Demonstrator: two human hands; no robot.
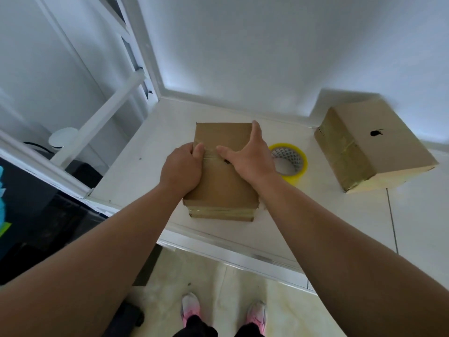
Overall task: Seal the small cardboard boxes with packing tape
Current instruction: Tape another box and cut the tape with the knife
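Note:
A small brown cardboard box lies flat on the white ledge in the middle of the view, with clear tape across its top and along its near side. My left hand grips the box's left edge, thumb on top near the tape strip. My right hand lies spread flat on the top, thumb pressing the tape and fingers reaching over the right edge. A yellow-cored roll of packing tape lies on the ledge just right of the box.
A second, larger cardboard box with tape on its side and a small dark hole on top sits at the right on the ledge. White walls rise behind. The ledge's front edge drops to a tiled floor by my feet.

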